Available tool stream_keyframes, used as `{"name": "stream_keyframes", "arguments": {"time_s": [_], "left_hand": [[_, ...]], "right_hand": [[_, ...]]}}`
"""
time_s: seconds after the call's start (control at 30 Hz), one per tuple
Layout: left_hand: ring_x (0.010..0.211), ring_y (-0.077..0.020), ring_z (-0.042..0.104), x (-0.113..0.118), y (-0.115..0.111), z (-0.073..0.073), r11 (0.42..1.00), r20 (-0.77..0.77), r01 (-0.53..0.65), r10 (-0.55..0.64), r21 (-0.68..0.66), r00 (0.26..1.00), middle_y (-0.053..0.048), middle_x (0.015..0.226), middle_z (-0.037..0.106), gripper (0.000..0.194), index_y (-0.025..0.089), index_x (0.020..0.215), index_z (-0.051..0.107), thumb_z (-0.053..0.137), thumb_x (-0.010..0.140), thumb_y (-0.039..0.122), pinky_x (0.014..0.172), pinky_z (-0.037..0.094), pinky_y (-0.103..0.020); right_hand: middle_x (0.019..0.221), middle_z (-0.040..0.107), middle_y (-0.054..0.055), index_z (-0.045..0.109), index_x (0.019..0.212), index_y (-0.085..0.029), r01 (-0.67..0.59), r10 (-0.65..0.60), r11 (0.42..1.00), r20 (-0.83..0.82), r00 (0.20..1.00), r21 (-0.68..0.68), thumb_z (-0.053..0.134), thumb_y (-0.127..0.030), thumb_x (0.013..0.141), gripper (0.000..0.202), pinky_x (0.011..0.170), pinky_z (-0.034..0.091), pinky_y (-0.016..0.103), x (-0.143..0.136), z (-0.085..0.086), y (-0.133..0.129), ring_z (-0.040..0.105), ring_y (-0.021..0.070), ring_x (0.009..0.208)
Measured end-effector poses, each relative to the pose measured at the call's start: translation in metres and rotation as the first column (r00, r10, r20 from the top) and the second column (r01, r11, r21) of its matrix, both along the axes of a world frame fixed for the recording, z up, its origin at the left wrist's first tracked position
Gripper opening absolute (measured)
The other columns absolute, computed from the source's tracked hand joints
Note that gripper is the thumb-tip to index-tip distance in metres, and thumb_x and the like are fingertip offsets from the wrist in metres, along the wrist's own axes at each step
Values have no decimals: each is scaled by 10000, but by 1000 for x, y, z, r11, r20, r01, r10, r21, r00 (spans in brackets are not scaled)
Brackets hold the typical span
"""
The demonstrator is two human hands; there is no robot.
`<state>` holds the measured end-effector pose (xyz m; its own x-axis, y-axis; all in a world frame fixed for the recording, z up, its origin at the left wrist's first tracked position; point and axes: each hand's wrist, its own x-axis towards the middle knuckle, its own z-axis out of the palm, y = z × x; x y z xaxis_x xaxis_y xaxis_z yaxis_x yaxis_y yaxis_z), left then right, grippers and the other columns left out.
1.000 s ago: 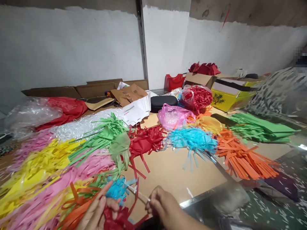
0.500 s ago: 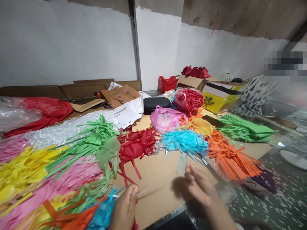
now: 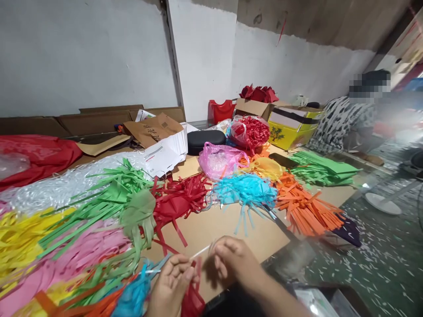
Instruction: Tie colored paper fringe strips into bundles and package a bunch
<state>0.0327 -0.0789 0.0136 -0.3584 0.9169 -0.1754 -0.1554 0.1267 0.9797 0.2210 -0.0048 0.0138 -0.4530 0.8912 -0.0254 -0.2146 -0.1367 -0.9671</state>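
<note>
My left hand (image 3: pixel 173 281), at the bottom centre, is closed on a red strip piece (image 3: pixel 193 299) that hangs down beside its fingers. A thin white stick (image 3: pixel 201 251) runs between my two hands. My right hand (image 3: pixel 231 257) is closed, with thumb and fingertips pinched at the right end of this stick. Blue strips (image 3: pixel 134 293) lie left of my left hand. Behind the hands are a red bundle (image 3: pixel 180 200), a light blue bundle (image 3: pixel 244 190) and an orange bundle (image 3: pixel 307 207) of cut strips.
Green (image 3: pixel 99 193), yellow (image 3: pixel 23 235) and pink (image 3: pixel 82 253) strips cover the left. Farther back are a black case (image 3: pixel 206 141), a pink bag (image 3: pixel 220 161) and a yellow box (image 3: pixel 292 130). A person in a patterned top (image 3: pixel 343 121) is at the right.
My right hand has moved left and down, closer to my left hand. The red piece now shows more fully at my left hand. The view has shifted to the right.
</note>
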Motion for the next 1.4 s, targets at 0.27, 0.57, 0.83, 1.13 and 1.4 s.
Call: {"name": "stream_keyframes", "arguments": {"time_s": [0.27, 0.57, 0.83, 1.13, 1.4], "left_hand": [[633, -150, 631, 13, 1, -17, 994, 236, 82, -61, -78, 970, -20, 695, 690, 465, 177, 784, 648, 817, 648, 588, 638, 528, -265], [726, -189, 676, 27, -3, -19, 994, -65, -98, 102, 57, 993, -34, 800, 719, 426, 214, 801, 682, 781, 666, 607, 701, 565, -282], [876, -207, 722, 23, -8, -28, 924, -572, 6, 232, 383, 787, -6, 864, 771, 134, 312, 825, 766, 642, 865, 341, 961, 535, -343], [813, -176, 752, 5, -8, -31, 828, -770, 265, 275, 494, 576, 14, 908, 793, 225, 291, 942, 744, 664, 810, 128, 947, 571, -321], [835, -169, 750, 5, -12, -27, 828, -790, 281, 278, 486, 547, 11, 912, 790, 210, 277, 930, 715, 636, 828, 112, 969, 558, -330]], "right_hand": [[620, 628, -6, 573, 803, -157, -148, 115, 971, -175, 978, -187, 796, -585, 716, 491, 542, 471, 234, -43, -4, -19, 614, 128, 526], [665, 635, 35, 765, 743, -138, 83, -107, 984, 154, 982, 155, 720, -513, 812, 384, 540, 423, 221, -31, -21, -18, 570, 122, 580], [684, 710, 58, 807, 856, -225, 174, -265, 846, 115, 957, 503, 640, -367, 907, 225, 566, 495, 243, -31, -23, -27, 617, 140, 560], [703, 737, 40, 777, 927, -226, 186, -307, 713, 63, 950, 676, 623, -216, 913, 156, 566, 525, 224, -27, -24, -29, 651, 132, 558], [712, 737, 38, 756, 946, -222, 142, -305, 654, 86, 949, 743, 569, -224, 942, 187, 603, 538, 230, -24, -21, -29, 680, 143, 621]]}}
